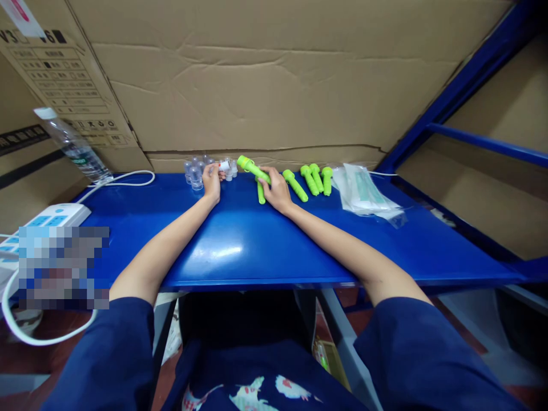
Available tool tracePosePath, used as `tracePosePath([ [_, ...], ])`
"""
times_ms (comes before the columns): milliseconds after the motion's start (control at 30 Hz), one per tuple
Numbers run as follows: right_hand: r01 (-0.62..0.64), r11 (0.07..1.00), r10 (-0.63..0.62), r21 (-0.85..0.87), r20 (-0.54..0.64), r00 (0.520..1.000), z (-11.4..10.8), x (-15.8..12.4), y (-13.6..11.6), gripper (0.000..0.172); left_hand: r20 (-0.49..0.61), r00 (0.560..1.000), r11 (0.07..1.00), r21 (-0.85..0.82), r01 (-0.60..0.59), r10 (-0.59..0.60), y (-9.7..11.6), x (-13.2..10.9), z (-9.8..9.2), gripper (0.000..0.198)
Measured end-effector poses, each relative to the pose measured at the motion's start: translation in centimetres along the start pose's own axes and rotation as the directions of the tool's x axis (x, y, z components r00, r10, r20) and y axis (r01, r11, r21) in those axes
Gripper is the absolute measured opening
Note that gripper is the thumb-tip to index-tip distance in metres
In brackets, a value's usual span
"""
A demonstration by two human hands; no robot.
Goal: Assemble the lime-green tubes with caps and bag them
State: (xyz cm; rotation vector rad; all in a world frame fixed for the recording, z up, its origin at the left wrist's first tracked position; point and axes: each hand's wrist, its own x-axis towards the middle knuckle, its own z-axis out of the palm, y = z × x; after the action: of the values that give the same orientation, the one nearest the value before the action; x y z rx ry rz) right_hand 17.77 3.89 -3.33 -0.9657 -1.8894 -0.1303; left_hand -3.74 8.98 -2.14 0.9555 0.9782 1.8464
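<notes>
The fingertips of the left hand (pixel 213 181) pinch a small white cylinder with a red mark (pixel 224 165); the fingers of the right hand (pixel 277 191) are wrapped around the near end of a bright green plastic tube with a wider ribbed head (pixel 252 166); that head points far and left, towards the white cylinder, the two pieces near each other but apart; to hold them well, a light pinch on the cylinder's side should leave its ends free, while a firm grip on the tube's shaft should keep the head uncovered and steady; working low over the glossy blue table (pixel 257 245) seems wise, since round pieces could roll.

Just left of the left hand stands a cluster of clear plastic cylinders (pixel 196 178); just right of it are some whitish, translucent small cylinders (pixel 231 171); a second green tube (pixel 261 194) lies below the held one; more green tubes (pixel 295 185) lie to the right, then flat clear plastic bags with pale green contents (pixel 368 194).

The right hand partly covers the second tube; the left hand hides part of the clear cluster, so its count is uncertain; the red mark is too small to read; what the bags contain cannot be made out; a pixelated patch masks the near left corner.
</notes>
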Motion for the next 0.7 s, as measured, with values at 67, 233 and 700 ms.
tracePosePath([
  [67,0.013,0.999,-0.012,-0.036,0.027,1.0,-0.01,0.03,-0.03,0.04,-0.004,1.0,1.0,0.003,-0.014,0.014,-0.07,0.05,-0.03,0.024],
  [233,0.033,0.999,-0.031,-0.038,0.061,0.998,-0.01,0.03,-0.08,0.037,0.033,0.999,0.999,0.026,-0.044,0.043,-0.09,-0.09,0.06,0.02],
  [700,0.074,0.997,-0.074,0.003,0.12,0.99,0.01,-0.01,-0.39,0.031,0.042,0.999,0.999,0.037,-0.034,0.032,0.16,-0.17,0.14,0.019],
])
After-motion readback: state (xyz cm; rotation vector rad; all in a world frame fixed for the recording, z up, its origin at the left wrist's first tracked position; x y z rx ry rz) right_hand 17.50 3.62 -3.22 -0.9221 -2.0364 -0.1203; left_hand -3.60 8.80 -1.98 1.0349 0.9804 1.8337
